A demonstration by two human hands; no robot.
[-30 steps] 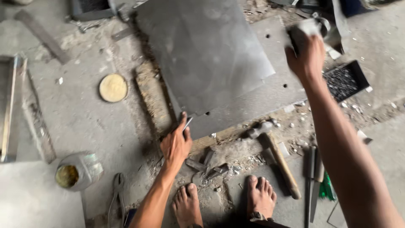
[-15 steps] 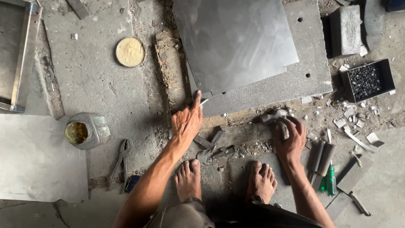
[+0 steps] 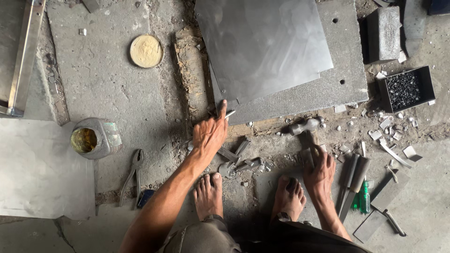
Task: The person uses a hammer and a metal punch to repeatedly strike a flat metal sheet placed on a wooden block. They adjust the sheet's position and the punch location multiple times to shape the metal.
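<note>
My left hand (image 3: 210, 134) reaches forward and pinches a small metal pin (image 3: 229, 114) against the near left corner of a thin steel sheet (image 3: 262, 42). The sheet lies on a thick grey slab (image 3: 340, 89) with holes in it. My right hand (image 3: 319, 169) is low on the floor, fingers closed round the wooden handle of a hammer. The hammer's steel head (image 3: 307, 125) rests on the ground just in front of the slab. My bare feet (image 3: 208, 194) are planted between the two arms.
A black tray of dark small parts (image 3: 405, 89) and a metal block (image 3: 383, 33) lie at right. Chisels (image 3: 354, 180) and a green screwdriver (image 3: 364, 199) sit beside my right hand. Pliers (image 3: 131, 175), a tin jar (image 3: 93, 138), a round yellow lid (image 3: 146, 50) and metal scraps lie left.
My right hand came down from the upper right to the floor and closed on the hammer handle. My left hand has stayed at the sheet's corner.
</note>
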